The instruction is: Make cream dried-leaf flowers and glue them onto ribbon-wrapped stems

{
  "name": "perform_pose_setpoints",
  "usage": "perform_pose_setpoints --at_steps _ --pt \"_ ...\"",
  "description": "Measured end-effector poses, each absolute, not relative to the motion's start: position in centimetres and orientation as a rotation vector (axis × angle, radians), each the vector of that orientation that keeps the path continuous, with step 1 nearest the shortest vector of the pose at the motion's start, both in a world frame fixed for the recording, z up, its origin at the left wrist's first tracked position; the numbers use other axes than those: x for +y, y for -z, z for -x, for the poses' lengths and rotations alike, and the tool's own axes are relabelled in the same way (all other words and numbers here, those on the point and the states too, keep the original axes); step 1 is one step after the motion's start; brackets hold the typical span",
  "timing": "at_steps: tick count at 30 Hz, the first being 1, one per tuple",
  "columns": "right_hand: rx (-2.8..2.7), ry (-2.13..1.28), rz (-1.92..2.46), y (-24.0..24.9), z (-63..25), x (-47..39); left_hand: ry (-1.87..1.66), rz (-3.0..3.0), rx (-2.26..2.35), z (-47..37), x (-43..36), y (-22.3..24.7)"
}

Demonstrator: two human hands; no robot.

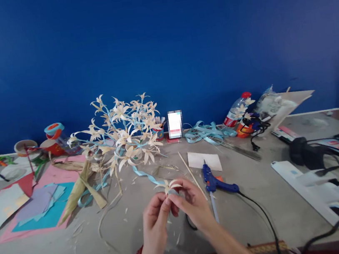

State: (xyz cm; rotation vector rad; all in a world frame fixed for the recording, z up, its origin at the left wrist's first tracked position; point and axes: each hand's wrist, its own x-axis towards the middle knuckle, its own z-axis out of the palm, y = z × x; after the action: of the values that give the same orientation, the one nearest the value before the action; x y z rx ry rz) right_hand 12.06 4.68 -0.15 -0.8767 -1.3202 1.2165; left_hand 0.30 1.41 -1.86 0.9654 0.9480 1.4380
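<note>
Flower: One pale flower (169, 187) is held over the near middle of the table (133, 250), petals facing up.
Fingers: Your left hand (155, 215) and right hand (193, 205) meet there, fingertips pinched on its base.
Hidden: Your fingers cover its lower end; whether the blue ribbon (143, 173) just behind joins it, you cannot tell. Both forearms are cut off by the frame.
Nearest your right: One thin stick (188, 167), then one blue glue gun (217, 182), nozzle at a white paper (195, 159), cord trailing nearest you.
Bunch: Beyond your hands, pale flowers (123, 137) crowd blue stems, overlapping too much to count.
Left side: Dry husks (79, 192) lie partly over coloured sheets (57, 206).
Right side: One red-capped bottle (230, 119) leans near the wall (157, 40); one white power strip (290, 177) bears tangled cords.
Back: One lit screen (175, 124), its content blurred.
</note>
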Motion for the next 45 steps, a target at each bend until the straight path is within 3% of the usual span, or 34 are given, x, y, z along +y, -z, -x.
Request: perform_pose_setpoints --at_steps 9,21,32,45 --pt "-1.150 -1.587 0.716 -0.4 -11.8 4.9 -1.443 -0.913 0.933 -0.4 1.3 2.0" --pt "-0.973 -1.767 0.643 -0.3 -11.6 4.9 -1.450 -0.790 0.861 -0.6 1.3 1.4" --pt "-0.945 -1.737 0.664 -0.4 -11.4 5.0 -1.466 -0.750 0.866 -0.7 1.5 1.1" --pt "-1.172 -1.408 0.792 -1.0 -11.4 4.9 -1.526 -0.915 0.877 -0.2 1.5 1.4"
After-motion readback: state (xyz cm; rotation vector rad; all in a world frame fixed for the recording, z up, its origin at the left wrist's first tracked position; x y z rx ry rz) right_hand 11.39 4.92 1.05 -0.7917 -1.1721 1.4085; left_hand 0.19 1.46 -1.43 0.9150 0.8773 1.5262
